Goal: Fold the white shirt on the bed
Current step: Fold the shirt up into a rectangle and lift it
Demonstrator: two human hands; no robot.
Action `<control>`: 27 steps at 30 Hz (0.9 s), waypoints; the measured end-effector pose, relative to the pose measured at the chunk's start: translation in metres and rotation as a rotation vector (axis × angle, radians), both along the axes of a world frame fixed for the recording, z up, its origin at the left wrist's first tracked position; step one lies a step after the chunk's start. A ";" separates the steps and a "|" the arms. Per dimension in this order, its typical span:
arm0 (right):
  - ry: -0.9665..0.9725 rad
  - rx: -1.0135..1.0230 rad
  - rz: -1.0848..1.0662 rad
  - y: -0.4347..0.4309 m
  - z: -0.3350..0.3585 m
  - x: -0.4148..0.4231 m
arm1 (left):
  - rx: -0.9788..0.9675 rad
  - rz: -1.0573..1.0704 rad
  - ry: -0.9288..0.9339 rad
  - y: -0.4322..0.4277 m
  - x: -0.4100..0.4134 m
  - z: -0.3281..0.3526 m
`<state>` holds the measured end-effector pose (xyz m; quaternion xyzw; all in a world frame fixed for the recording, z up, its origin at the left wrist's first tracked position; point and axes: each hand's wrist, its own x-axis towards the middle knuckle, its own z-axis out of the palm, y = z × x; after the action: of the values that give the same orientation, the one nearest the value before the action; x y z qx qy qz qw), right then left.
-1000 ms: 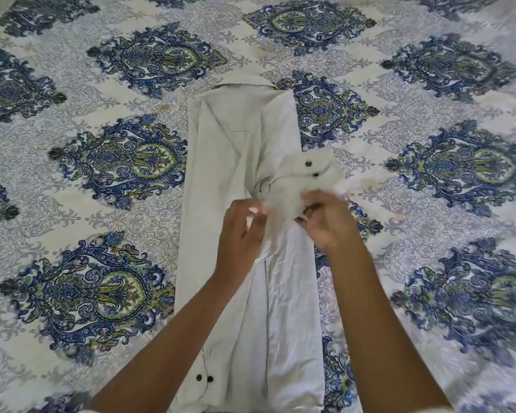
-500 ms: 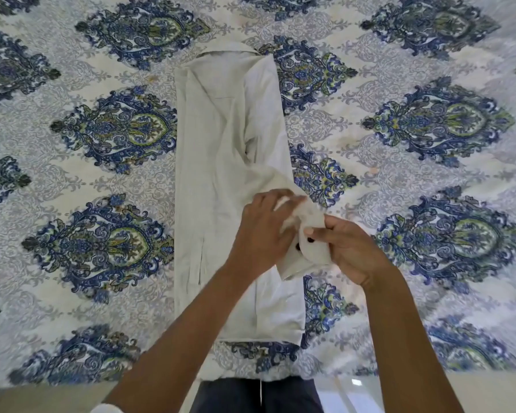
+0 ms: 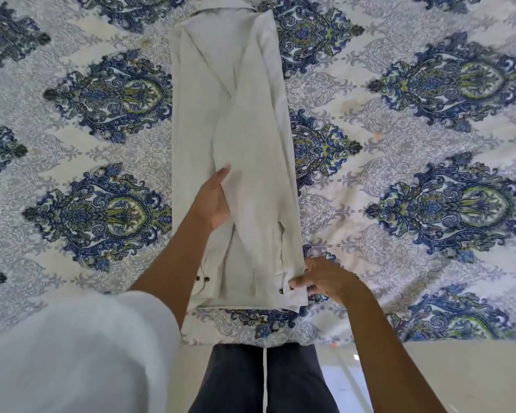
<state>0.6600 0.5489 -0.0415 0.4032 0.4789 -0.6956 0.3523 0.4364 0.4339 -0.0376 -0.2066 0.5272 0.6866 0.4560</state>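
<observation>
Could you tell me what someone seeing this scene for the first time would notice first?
The long white shirt stands out, folded into a narrow strip down the middle of a bedspread covered in big blue medallions. The left hand rests flat on the shirt's middle, while the right hand pinches the buttoned cuff at its near right corner. A white sleeve fills the lower left.

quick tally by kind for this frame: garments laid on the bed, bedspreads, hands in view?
White shirt: 1
Patterned bedspread: 1
Hands: 2, left hand and right hand
Total: 4
</observation>
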 end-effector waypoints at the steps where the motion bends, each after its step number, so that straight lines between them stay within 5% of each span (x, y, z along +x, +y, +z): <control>1: -0.048 0.072 0.053 -0.004 -0.009 -0.001 | -0.114 -0.103 0.041 -0.003 -0.002 -0.007; 12: -0.264 0.013 -0.305 -0.031 -0.056 0.015 | -0.483 -0.559 -0.001 -0.019 0.022 -0.041; 16: -0.257 -0.041 -0.347 -0.031 -0.052 0.018 | -0.524 -0.533 -0.024 -0.028 0.060 -0.049; 21: -0.276 0.093 -0.181 -0.038 -0.054 0.012 | -0.601 -0.499 0.213 -0.039 0.074 -0.059; 27: -0.206 0.303 -0.077 -0.020 -0.041 -0.017 | -0.566 -0.290 0.100 -0.018 0.048 -0.052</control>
<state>0.6434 0.5288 -0.0822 0.5387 0.5237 -0.5836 0.3080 0.4841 0.4163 -0.0894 -0.2139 0.7428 0.4498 0.4473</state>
